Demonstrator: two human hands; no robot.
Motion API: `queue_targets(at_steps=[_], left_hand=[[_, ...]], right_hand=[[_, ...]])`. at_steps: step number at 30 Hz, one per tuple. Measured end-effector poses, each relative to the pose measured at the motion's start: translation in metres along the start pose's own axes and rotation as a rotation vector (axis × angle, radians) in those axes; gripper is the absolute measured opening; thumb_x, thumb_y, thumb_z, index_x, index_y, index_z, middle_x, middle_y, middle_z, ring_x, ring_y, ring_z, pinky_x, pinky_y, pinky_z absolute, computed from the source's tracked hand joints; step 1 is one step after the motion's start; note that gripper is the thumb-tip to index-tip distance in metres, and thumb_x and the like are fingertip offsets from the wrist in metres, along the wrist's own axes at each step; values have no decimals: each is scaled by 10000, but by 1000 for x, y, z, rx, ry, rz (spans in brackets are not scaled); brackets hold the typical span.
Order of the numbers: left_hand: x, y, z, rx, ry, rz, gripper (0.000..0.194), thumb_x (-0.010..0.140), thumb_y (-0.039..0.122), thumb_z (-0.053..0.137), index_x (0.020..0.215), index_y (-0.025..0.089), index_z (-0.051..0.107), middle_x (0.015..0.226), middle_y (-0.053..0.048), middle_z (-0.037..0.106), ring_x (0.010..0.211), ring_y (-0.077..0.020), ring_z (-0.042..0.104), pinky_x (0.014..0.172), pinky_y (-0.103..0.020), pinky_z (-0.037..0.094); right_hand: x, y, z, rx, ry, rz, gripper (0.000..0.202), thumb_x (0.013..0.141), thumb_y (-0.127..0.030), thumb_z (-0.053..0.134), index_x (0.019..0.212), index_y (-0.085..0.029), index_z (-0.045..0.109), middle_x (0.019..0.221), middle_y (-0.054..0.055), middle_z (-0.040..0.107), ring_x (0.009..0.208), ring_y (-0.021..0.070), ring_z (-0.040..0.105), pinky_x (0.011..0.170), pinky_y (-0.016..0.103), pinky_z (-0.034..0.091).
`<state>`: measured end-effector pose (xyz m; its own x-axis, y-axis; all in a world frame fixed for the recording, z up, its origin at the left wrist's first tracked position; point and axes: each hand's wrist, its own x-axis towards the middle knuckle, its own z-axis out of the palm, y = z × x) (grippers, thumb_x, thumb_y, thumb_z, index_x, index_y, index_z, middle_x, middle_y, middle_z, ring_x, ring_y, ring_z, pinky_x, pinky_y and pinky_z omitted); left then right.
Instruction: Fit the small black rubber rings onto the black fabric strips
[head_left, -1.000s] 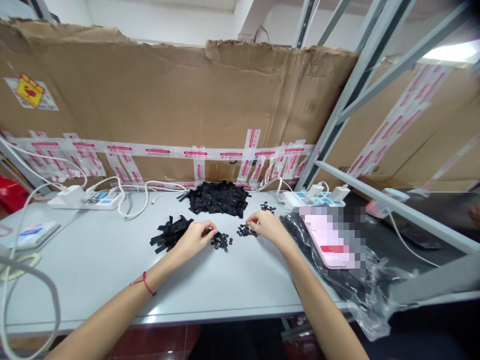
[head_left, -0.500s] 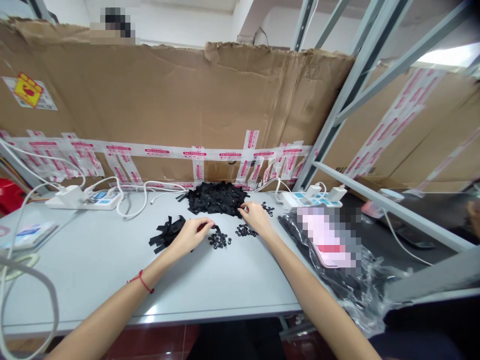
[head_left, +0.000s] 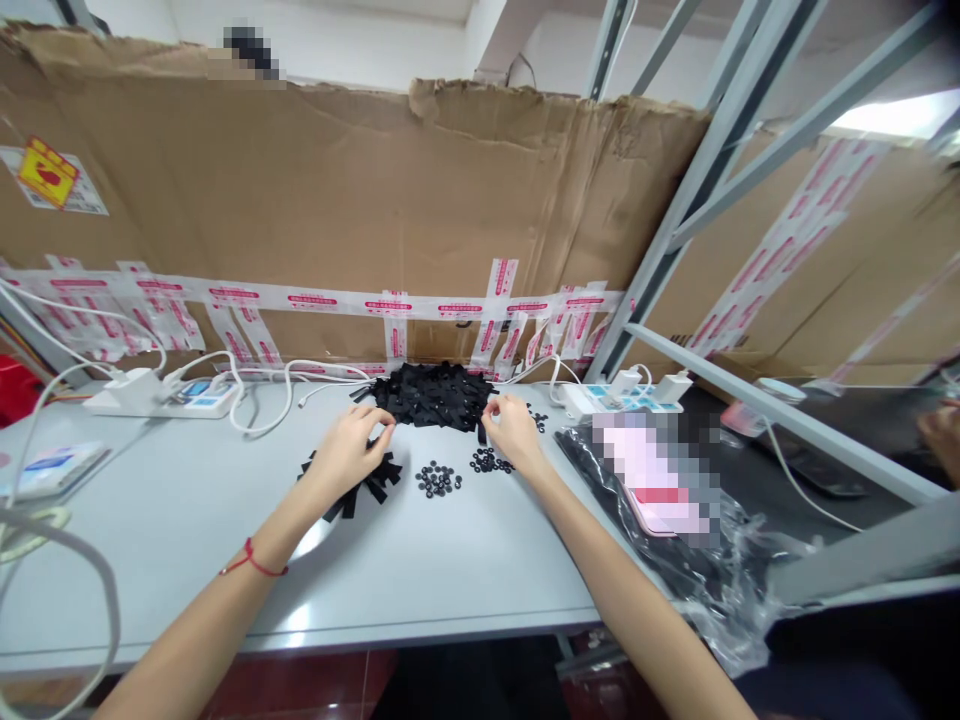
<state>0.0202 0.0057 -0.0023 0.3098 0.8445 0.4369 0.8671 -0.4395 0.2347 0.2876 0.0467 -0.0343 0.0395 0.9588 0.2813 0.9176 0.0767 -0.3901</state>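
Observation:
My left hand (head_left: 346, 455) is raised over a small pile of black strips (head_left: 365, 490), thumb and fingertips brought together; whatever they hold, if anything, is too small to make out. At the right edge of a larger heap of black strips (head_left: 431, 397), my right hand (head_left: 512, 432) pinches a short black strip (head_left: 482, 433) that hangs below its fingertips. Small black rings (head_left: 439, 479) lie loose between the hands, nearer the table front. More rings (head_left: 487, 461) sit just under my right hand, and a few show behind it.
Power strips with white cables stand at the back left (head_left: 161, 400) and back right (head_left: 622, 397). A pink item (head_left: 652, 480) rests on clear plastic at the right, beside a metal frame (head_left: 787, 405). Cardboard (head_left: 337, 200) walls the back. Another person's hand (head_left: 941, 430) shows at the far right.
My left hand has moved left and back, from beside the loose rings to above the small strip pile. The black piece at its fingertips no longer shows. A strip now shows below my right fingertips.

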Motion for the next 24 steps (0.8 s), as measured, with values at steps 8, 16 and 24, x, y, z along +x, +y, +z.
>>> queue_targets(at_steps=[8,16,24], left_hand=[[-5,35,15,-257,-98,114,232,911,287,400,979,175,591,936,-82,645,915,-221,597,856,-367,452],[-7,38,20,-371,-45,78,262,910,333,434,1085,172,546,984,-90,628,904,-207,590,838,-370,467],[-8,49,14,-639,-203,125,320,884,375,503,1129,180,567,1070,-89,653,957,-203,594,866,-340,460]], right_hand=[[-1,2,3,-56,-18,8,158,816,-250,551,907,-131,602,1000,149,619,993,262,518,805,323,396],[-2,-2,-11,367,54,-138,36,714,-170,515,682,-176,528,708,9,607,713,143,562,710,256,422],[-39,-34,-23,793,-440,-358,152,675,-204,606,679,-185,455,618,-43,545,555,93,498,537,202,373]])
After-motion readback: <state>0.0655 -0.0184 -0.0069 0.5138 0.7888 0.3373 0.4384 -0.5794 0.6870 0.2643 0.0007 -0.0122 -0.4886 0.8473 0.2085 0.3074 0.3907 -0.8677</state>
